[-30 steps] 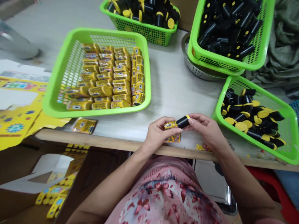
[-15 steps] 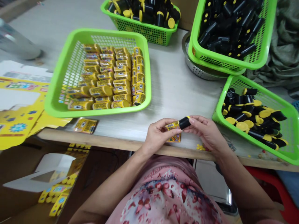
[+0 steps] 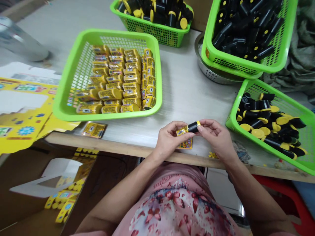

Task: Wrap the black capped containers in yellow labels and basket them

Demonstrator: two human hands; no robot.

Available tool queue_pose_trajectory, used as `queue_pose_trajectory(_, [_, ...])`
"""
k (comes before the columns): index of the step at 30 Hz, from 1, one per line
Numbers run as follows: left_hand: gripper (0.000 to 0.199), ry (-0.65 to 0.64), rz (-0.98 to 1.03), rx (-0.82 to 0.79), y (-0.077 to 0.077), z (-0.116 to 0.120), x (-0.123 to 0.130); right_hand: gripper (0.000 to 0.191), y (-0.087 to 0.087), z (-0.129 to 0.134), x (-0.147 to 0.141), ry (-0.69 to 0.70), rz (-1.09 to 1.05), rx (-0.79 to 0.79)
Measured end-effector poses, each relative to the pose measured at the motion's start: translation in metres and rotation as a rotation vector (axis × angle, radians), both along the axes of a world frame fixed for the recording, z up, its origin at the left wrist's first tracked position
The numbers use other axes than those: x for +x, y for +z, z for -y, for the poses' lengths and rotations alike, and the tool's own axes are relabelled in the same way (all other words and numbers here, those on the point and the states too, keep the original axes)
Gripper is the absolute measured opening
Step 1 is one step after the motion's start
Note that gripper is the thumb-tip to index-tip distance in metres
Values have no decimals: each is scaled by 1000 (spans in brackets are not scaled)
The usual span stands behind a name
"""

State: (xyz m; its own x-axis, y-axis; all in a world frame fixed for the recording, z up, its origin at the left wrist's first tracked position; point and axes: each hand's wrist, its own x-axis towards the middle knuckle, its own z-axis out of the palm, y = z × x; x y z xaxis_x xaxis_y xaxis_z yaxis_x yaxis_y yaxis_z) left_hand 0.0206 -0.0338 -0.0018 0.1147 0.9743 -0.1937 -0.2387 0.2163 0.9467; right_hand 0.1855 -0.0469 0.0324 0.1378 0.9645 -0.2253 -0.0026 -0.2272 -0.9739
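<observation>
Workbench (image 3: 182, 82) with green plastic baskets (image 3: 157, 75)

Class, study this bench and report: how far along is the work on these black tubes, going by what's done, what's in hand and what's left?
Done: yellow-wrapped tubes fill most of the central green basket. In hand: the left hand and right hand hold one black tube, a printed yellow wrapper seemingly partway on. Left: bare black tubes heap three other green baskets, so much seems to remain.

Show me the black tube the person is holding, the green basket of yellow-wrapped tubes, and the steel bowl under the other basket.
Black tube (image 3: 193, 127), head view, on its black body.
Green basket (image 3: 110, 115), head view, on its front rim.
Steel bowl (image 3: 209, 73), head view, on its side wall.
</observation>
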Motion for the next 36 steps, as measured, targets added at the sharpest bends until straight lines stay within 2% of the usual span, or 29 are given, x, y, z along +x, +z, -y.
queue_pose_trajectory(3, [40,2,23,-11,1,-1,-1,45,-1,-2,-2,17,25,23])
queue_pose_trajectory(9, [42,-93,154,-142,5,-1,-5,44,-6,-6,1,58,24,44])
queue_pose_trajectory(17, [40,-100,213,-246,2,-3,-5,33,-9,-6,2,74,87,111])
queue_pose_trajectory(20, [40,-118,187,-224,0,-3,-3,34,-10,-6,3,49,96,117])
queue_pose_trajectory(28, [39,-14,-9,-15,-3,-1,2,32,-18,-4,-1,98,115,172])
queue_pose_trajectory(32, [49,-71,17,32,-6,1,4,48,-21,-6,-6,91,106,124])
queue_pose_trajectory(36, [61,-154,62,-25,-9,1,1,45,-25,-6,-8,64,105,106])
